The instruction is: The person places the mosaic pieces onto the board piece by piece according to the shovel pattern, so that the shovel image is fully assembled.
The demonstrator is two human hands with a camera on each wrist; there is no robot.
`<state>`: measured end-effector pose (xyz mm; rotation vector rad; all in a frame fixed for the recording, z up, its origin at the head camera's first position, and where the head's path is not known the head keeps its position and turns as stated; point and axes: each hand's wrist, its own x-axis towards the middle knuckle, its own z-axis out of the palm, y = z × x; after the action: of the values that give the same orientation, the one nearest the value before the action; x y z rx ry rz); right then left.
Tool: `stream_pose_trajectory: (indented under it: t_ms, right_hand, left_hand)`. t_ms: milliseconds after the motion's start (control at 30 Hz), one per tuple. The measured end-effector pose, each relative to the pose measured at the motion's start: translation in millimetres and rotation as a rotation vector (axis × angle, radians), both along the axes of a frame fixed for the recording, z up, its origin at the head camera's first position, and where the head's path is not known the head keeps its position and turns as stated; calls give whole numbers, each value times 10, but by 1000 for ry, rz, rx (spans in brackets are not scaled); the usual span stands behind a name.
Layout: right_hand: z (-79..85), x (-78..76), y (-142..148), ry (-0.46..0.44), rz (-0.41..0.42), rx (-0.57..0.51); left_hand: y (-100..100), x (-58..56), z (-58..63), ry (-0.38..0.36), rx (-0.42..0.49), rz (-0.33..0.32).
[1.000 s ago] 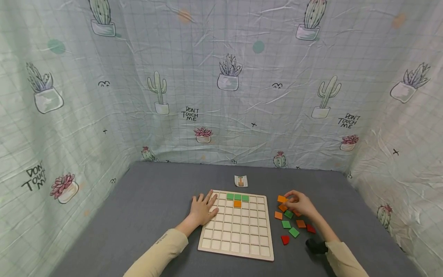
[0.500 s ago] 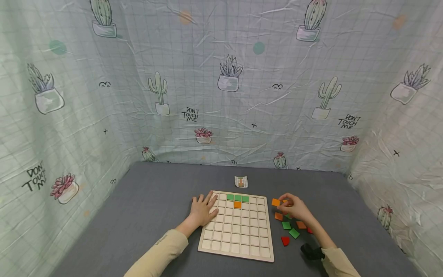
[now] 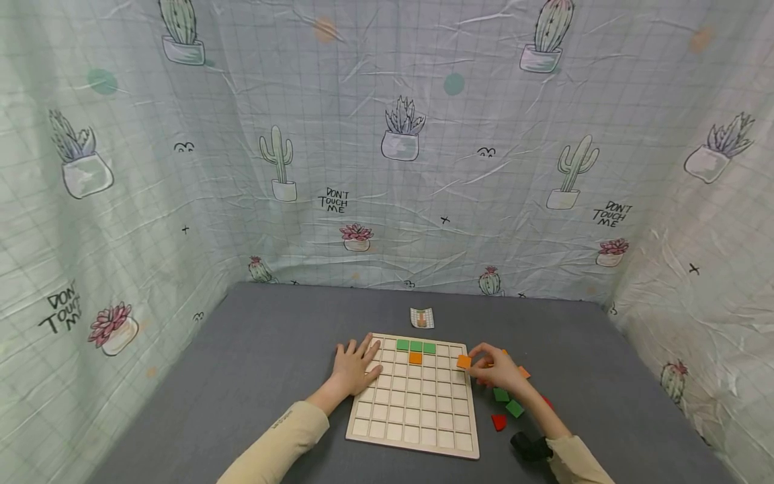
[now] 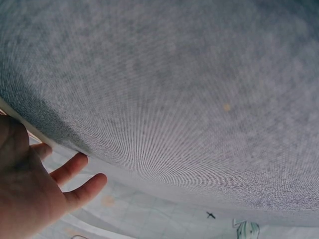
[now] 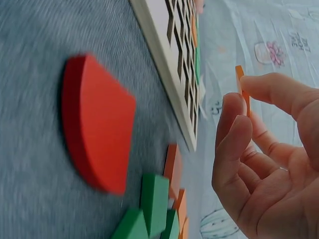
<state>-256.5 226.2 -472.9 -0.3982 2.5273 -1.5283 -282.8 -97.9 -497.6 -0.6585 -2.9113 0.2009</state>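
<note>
My right hand (image 3: 497, 371) pinches an orange square tile (image 3: 463, 362) between thumb and fingertips, over the right edge of the wooden grid board (image 3: 412, 430). Seen from the right wrist, the same orange tile (image 5: 243, 89) stands on edge in the pinch, raised above the table. My left hand (image 3: 352, 366) rests with spread fingers on the board's left edge; its fingers (image 4: 85, 191) look straight in the left wrist view. Three green tiles (image 3: 416, 346) sit in the board's far row, with one orange tile (image 3: 415, 358) just below the middle one.
Right of the board lie loose green tiles (image 3: 514, 409), orange tiles (image 3: 524, 372) and red quarter-round pieces (image 3: 498, 422), some hidden behind my right hand. A small printed card (image 3: 421, 318) lies beyond the board. A patterned curtain (image 3: 363, 262) hangs around the grey table (image 3: 290, 323).
My right hand has lifted the orange tile from the loose pieces and carried it left to the board's right edge. My left hand stays where it was.
</note>
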Motion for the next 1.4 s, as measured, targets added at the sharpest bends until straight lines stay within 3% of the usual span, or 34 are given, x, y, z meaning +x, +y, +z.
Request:
stream_pose_trajectory:
  t_ms: [467, 767, 1200, 1400]
  right_hand:
    - [31, -4, -266, 9, 23, 17]
    - [-29, -49, -435, -40, 21, 4]
    - [-44, -129, -620, -22, 48, 42]
    - [-58, -126, -698, -20, 75, 12]
  left_hand:
    - [0, 28, 37, 12, 3, -9]
    - [0, 26, 27, 9, 21, -11]
    - [0, 18, 22, 18, 17, -18]
    - [-3, 11, 20, 7, 10, -16]
